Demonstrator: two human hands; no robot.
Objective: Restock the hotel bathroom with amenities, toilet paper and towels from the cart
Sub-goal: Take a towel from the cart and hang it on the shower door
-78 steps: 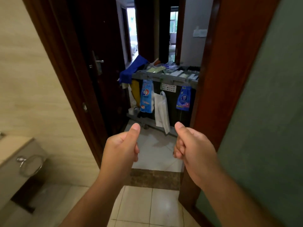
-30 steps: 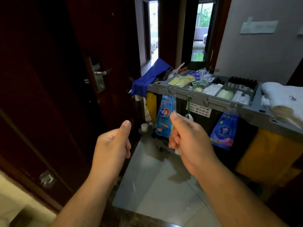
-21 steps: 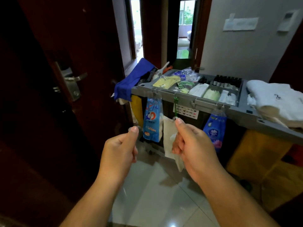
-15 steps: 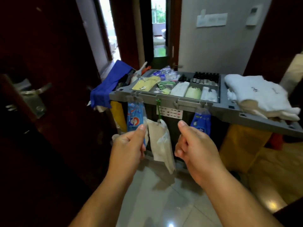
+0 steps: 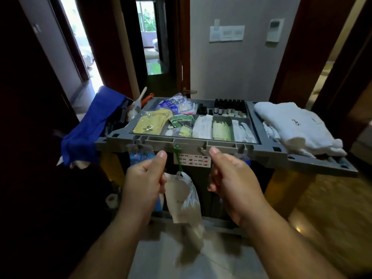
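Far out to the left of the left hand, a blue cloth (image 5: pixel 88 133) hangs over the end of the cart (image 5: pixel 201 142). Lower down, just left of that hand's wrist, a toilet paper roll (image 5: pixel 112 200) sits in the dark near the cart's base.

The left hand (image 5: pixel 144 178) is clenched into a fist with the thumb pointing up, and nothing shows inside it. Right above its thumb a blue pack (image 5: pixel 138 155) hangs from the cart's front rim. Further up and beyond that hand, yellow packets (image 5: pixel 151 125) lie in the left compartment of the cart's top tray.

Between the two hands a pale plastic bag (image 5: pixel 183 198) hangs from a green tie (image 5: pixel 178 158) on the rim. Its left edge lies close to the left hand's knuckles; whether they touch cannot be told. Above the gap between the hands, green sachets (image 5: pixel 182 120) and white packets (image 5: pixel 202 128) fill the middle compartments.

The right hand (image 5: pixel 235 178) is likewise curled into a fist, thumb raised and holding nothing, with its thumb tip just below the rim. Beyond it lie pale green packets (image 5: pixel 221 129), and behind those stands a row of small dark bottles (image 5: pixel 229 107). Up and to the right of the right hand, folded white towels (image 5: pixel 298 127) are piled on the cart's right end, well apart from both hands.
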